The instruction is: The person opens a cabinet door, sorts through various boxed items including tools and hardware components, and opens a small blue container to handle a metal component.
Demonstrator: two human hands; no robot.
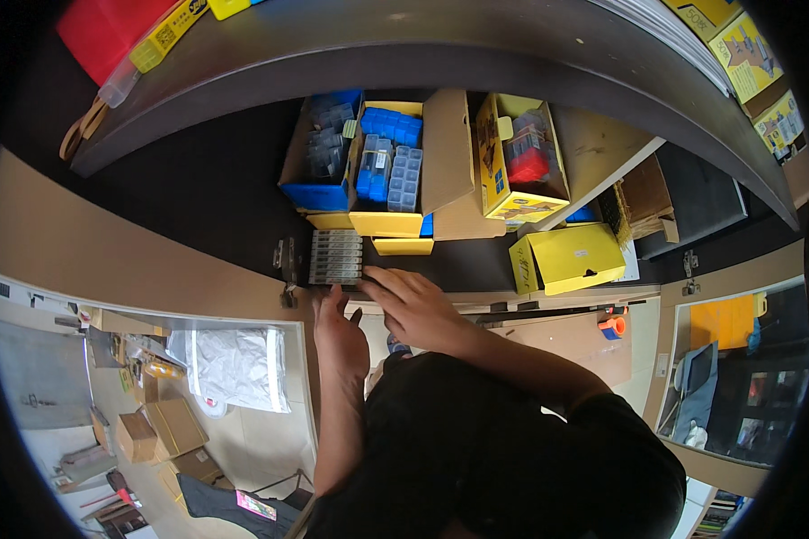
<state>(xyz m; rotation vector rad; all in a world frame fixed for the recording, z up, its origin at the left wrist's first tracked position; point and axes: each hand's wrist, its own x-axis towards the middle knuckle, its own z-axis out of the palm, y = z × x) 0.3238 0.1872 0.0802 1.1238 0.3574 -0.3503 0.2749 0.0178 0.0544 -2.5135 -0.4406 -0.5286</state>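
A row of narrow, clear plastic cases with pale labels lies on the dark shelf, at its front left by the hinge. My left hand is at the near edge of the cases, fingers pointing up and apart, with fingertips at or close to that edge. From the right, my right hand reaches over with its fingers stretched out, fingertips by the lower right corner of the cases. Whether they press on the cases I cannot tell. Neither hand has anything lifted.
Behind the cases stand open cartons, one blue-sided and one yellow, holding blue and clear plastic boxes. Another yellow carton holds a red item. A yellow box lies to the right. An upper shelf overhangs; cabinet doors flank me.
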